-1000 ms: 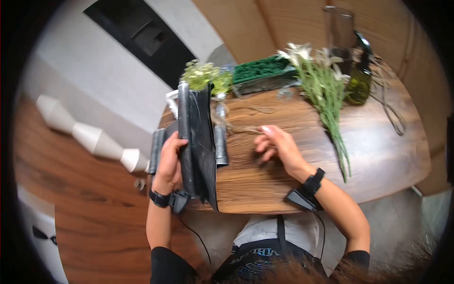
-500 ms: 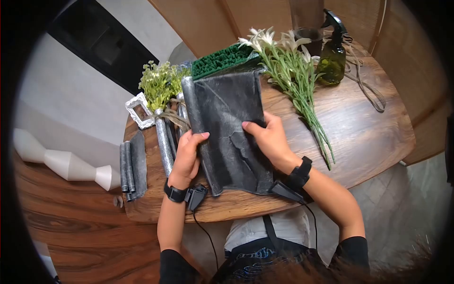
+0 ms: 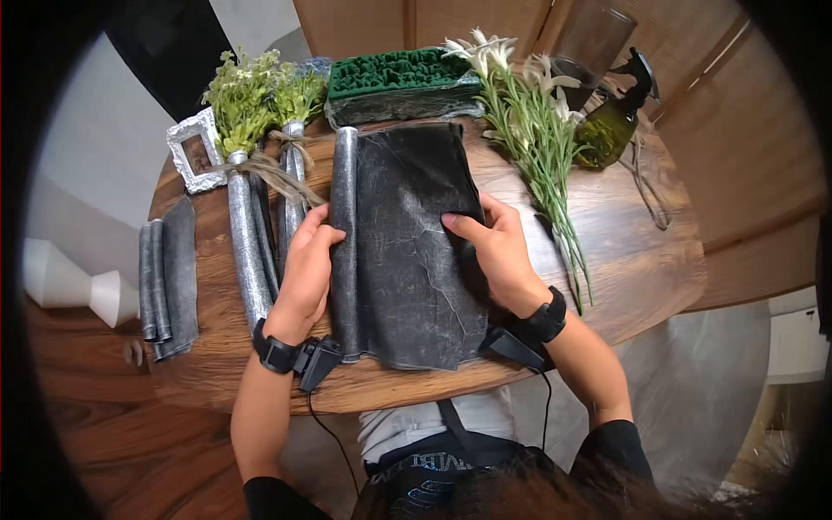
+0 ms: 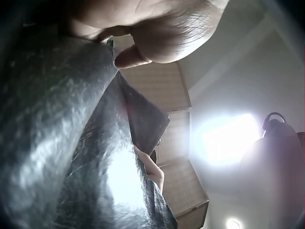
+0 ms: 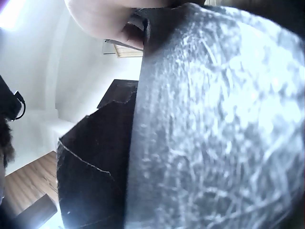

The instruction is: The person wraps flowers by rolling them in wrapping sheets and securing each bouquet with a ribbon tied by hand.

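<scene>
A creased black sheet with a silvery rolled left edge is held upright between both hands in the head view. My left hand grips the roll, its thumb on the front. The right hand pinches the sheet's right side, thumb in front and fingers behind. In the left wrist view the sheet hangs below the left hand. The right wrist view shows the sheet's shiny surface close up, under the right hand.
Left of the sheet lie silver-wrapped flower bundles, a white frame and smaller dark rolls. Behind stands a green foam block. To the right are white lilies, a spray bottle, a vase and cord.
The right hand, empty a second ago, has taken hold of the sheet's right side. The sheet has turned from edge-on to facing the head camera, and the view has shifted.
</scene>
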The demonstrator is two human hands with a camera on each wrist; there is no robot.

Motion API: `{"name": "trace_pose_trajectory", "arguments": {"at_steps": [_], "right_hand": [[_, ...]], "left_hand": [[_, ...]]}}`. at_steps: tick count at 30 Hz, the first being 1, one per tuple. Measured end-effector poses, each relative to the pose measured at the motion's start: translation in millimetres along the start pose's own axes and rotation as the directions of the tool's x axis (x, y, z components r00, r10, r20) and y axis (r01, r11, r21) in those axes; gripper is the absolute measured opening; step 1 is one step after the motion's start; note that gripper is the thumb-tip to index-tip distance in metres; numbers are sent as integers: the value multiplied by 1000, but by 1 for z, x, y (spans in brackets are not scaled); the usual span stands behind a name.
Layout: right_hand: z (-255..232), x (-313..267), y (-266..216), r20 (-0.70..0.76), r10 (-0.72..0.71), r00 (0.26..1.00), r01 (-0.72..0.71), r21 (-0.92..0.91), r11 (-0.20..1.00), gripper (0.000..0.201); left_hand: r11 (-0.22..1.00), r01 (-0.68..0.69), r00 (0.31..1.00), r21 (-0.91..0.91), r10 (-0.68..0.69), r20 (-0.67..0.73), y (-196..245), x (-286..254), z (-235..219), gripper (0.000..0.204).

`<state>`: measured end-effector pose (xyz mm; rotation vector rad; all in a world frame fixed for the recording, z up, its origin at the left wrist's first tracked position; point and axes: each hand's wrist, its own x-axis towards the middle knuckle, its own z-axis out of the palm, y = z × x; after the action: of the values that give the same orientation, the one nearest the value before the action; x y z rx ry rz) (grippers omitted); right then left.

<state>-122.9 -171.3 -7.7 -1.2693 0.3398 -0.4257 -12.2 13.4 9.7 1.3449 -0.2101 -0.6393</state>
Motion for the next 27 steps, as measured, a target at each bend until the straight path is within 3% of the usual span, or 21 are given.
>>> {"name": "trace_pose_trajectory", "arguments": {"at_steps": [2, 5, 11, 12, 14, 15, 16, 18, 19, 20, 21, 22, 24, 25, 26, 27], "right_hand": [[3, -3, -2, -4, 21, 1000, -22, -61, 998, 14], [8, -7, -3, -5, 52, 999, -52, -88, 995, 17], [-3, -8, -27, -50, 96, 994, -98, -39, 994, 11], [-5, -10, -32, -62, 99, 993, -101, -23, 995, 15], [-10, -19, -41, -74, 135, 988, -140, -63, 988, 15], [-15, -24, -39, -70, 96, 993, -104, -122, 987, 19], [-21, -31, -45, -42, 169, 985, -174, -255, 951, 19], [-39, -38, -47, 38, 100, 994, -71, -466, 882, 18], [-48, -43, -56, -18, 96, 995, -93, -482, 871, 18], [-53, -47, -66, -70, 94, 993, -117, -496, 861, 20], [-63, -46, -66, -99, -87, 991, 12, -591, 807, 20], [-78, -44, -66, -102, -240, 965, 85, -748, 658, 23], [-96, -40, -72, -43, -381, 924, 80, -950, 301, 30], [-97, -40, -77, -90, -313, 945, -29, -981, 194, 41], [-99, -40, -75, -87, -313, 946, -27, -981, 192, 41], [-104, -39, -68, -104, -239, 965, -83, -992, 97, 43]], "left_hand": [[999, 16, 1000, -28, -17, -22, -1, -2, 1, 35], [989, -80, 990, 122, 64, 127, -4, 1, -2, 44], [981, -12, 994, 195, -10, 112, -9, 8, -16, 42], [981, -22, 992, 193, -2, 125, -10, 10, -18, 42], [985, -112, 994, 128, 110, 20, -15, 11, -18, 42], [990, -72, 997, 124, 74, -12, -8, 5, -14, 43], [986, -84, 995, 144, 92, -49, -6, 3, -11, 43], [977, -71, 995, 200, 85, -60, -8, 5, -11, 38], [954, -66, 994, 294, 90, -68, -11, 7, -12, 34], [973, -120, 992, 196, 125, -14, -21, 14, -16, 33], [941, -162, 986, 298, 169, 3, -24, 16, -19, 37], [895, -201, 977, 398, 210, 22, -27, 17, -21, 42], [850, -253, 963, 462, 267, 37, -25, 12, -18, 45], [862, -229, 967, 452, 256, 2, -20, 6, -12, 41], [873, -208, 968, 442, 249, -34, -16, 3, -10, 38], [872, -257, 951, 416, 304, -51, -22, 6, -12, 31]]}}
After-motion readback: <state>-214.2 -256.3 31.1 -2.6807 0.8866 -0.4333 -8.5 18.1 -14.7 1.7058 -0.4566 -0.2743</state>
